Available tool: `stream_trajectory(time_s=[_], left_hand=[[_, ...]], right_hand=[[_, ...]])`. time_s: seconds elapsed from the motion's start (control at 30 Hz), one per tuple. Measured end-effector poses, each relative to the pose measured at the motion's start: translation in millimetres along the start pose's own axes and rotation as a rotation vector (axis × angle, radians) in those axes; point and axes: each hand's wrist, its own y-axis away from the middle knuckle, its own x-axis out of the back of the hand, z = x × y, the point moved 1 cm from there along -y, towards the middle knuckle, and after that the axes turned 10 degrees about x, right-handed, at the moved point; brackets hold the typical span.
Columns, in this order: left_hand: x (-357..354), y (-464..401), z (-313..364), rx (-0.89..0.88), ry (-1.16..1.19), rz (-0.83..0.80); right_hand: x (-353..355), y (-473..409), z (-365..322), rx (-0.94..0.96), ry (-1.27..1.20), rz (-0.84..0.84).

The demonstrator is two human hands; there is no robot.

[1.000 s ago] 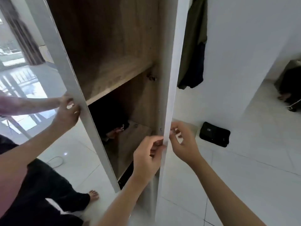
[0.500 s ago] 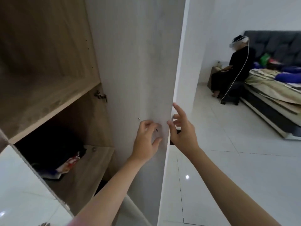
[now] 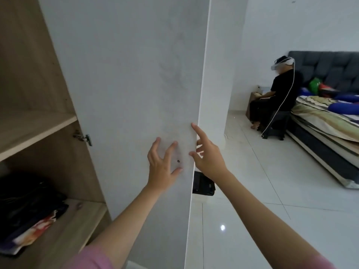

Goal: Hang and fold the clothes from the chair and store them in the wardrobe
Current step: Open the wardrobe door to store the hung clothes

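Note:
The wardrobe's white door (image 3: 126, 74) stands swung open in front of me, its inner face toward me. My left hand (image 3: 162, 166) has its spread fingertips on that face near a small dark hole. My right hand (image 3: 207, 155) is at the door's free edge with straight fingers, the thumb on the near side. Neither hand holds clothing. Inside the wooden wardrobe (image 3: 29, 74), folded dark clothes (image 3: 27, 206) with a patterned piece lie on the lower shelf (image 3: 64, 230). The shelf above (image 3: 33, 129) is bare. No chair is in view.
A black bag (image 3: 204, 184) lies on the white tiled floor behind the door edge. A seated person in black with a headset (image 3: 279, 92) is at the back right, beside a bed (image 3: 326, 121) with a dark headboard. A white wall (image 3: 225, 55) stands behind the door.
The door has swung further open and my view has turned right. My left hand went from gripping the door's edge to spread fingertips on its face. The other person's hands left the view.

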Motion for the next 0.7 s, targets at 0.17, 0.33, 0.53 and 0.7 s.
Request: stream_trajectory(time_s=[0.17,0.33,0.53,0.7], left_hand=[[-32,-28,4,0.029,-0.046,0.074],[-51,-44,6,0.081,-0.113,0.103],[-58,-53,9,0.144,-0.170,0.074],[-46,-55,18,0.192,-0.167,0.010]], right_hand=[[-2,-32,43,-0.017,-0.016,-0.017],[-5,-51,71,0.001,-0.025,-0.044],[-6,-64,89,0.014,-0.053,-0.086],[-4,-65,91,-0.015,-0.090,-0.113]])
